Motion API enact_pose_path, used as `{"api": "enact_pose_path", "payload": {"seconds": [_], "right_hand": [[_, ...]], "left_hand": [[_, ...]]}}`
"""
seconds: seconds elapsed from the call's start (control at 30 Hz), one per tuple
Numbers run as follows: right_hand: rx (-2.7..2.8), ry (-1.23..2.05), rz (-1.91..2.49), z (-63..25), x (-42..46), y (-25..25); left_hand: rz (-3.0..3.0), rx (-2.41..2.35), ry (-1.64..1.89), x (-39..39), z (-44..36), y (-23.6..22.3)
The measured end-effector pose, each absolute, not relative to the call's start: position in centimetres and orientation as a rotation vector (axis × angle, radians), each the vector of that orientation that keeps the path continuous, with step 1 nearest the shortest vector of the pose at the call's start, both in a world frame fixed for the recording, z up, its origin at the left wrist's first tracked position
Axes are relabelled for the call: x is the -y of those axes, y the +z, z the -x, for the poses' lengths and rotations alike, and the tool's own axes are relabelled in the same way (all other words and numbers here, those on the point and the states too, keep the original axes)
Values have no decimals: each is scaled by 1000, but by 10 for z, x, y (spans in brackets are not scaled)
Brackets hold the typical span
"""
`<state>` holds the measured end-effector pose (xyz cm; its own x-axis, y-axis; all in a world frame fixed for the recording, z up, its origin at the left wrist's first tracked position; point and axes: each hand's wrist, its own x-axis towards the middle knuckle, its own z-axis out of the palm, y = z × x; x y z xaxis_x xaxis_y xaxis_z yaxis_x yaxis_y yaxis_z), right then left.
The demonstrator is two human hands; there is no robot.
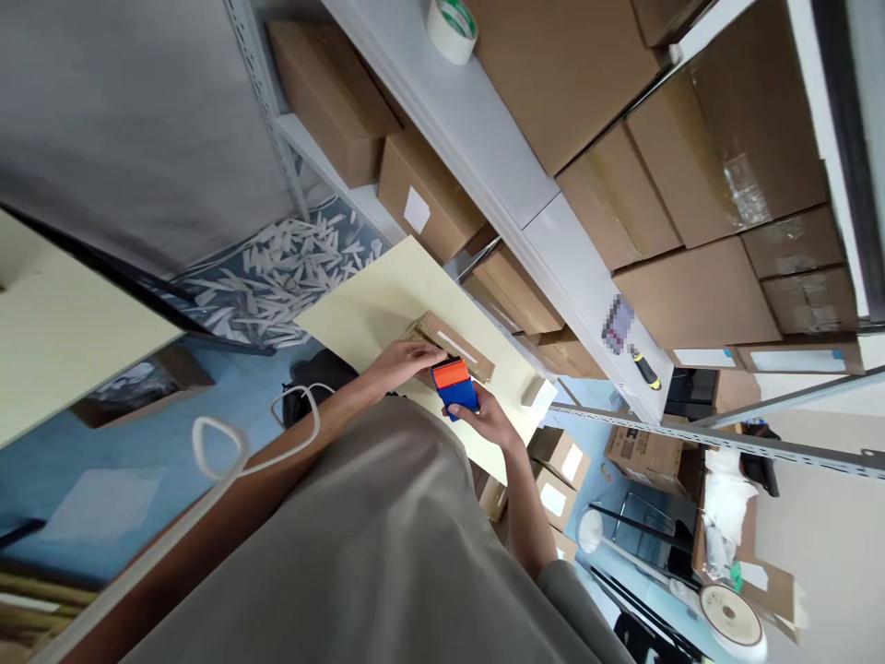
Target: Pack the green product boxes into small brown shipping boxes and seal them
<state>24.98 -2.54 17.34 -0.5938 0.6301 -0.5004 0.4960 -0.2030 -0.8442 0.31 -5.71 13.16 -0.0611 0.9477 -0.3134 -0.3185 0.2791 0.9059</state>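
Right hand: fingers closed round the blue-orange item, mid-frame, by its blue end, presumably leaving the orange clear.
Left hand: fingers narrow at the item's black edge; grip cannot be told.
Carton: on worktop, partly hidden by left hand.
Shelf: upper right; carries tape roll, yellow-black tool.

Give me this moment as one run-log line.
right hand: holding blue-and-orange item | left hand: at item's dark edge, contact unclear | nearby: cardboard box on pale yellow table
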Motion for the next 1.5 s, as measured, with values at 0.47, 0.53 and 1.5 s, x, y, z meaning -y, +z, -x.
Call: {"api": "enact_pose_path", "payload": {"seconds": [0.47, 0.53, 1.5], "right_hand": [[2071, 2036, 1385, -250, 2, 170], [2048, 2117, 1393, -249, -5, 180], [2255, 2261, 1484, -249, -96, 167]], "left_hand": [[-688, -1386, 1268, 67, -21, 89], [-649, -1427, 1283, 68, -21, 89], [-238, -1698, 1275, 7, 32, 3]]}}
